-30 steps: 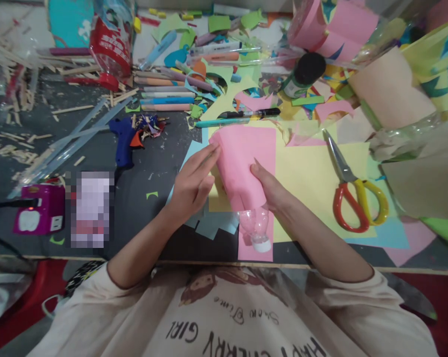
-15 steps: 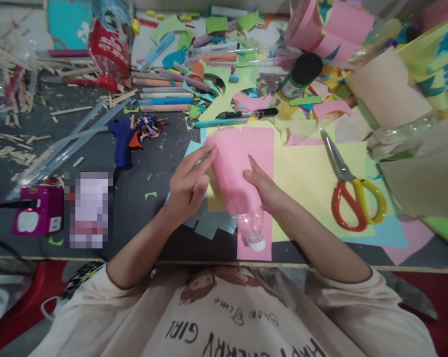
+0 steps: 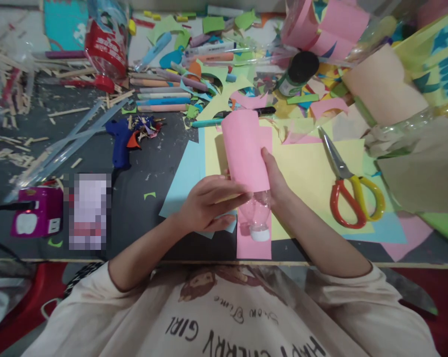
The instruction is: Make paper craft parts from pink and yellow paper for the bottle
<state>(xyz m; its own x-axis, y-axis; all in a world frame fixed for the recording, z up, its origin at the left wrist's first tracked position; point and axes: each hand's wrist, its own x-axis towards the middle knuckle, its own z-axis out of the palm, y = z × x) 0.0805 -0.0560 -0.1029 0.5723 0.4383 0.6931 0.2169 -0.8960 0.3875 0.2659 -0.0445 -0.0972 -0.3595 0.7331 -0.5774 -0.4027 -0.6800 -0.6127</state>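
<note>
A clear plastic bottle [image 3: 256,210] with a white cap is wrapped in pink paper [image 3: 245,148], its capped end toward me. My right hand [image 3: 278,178] holds it from the right side, thumb along the paper and the other fingers hidden behind. My left hand [image 3: 218,202] has its fingers stretched out, the tips at the lower edge of the pink wrap near the bottle's shoulder. Beneath the bottle lie a pink sheet [image 3: 253,248], a yellow sheet [image 3: 301,183] and blue paper [image 3: 182,178].
Scissors [image 3: 348,188] with red and yellow handles lie right. At left are a blue glue gun [image 3: 120,141], a purple charger [image 3: 37,210] and a blurred rectangle [image 3: 90,210]. Markers [image 3: 164,99], paper scraps, a black-capped jar [image 3: 298,74] and a red-labelled bottle [image 3: 110,49] fill the back.
The wrapped bottle has turned more upright in view and shifted slightly right. My left hand has moved from the wrap's far end down to its lower edge.
</note>
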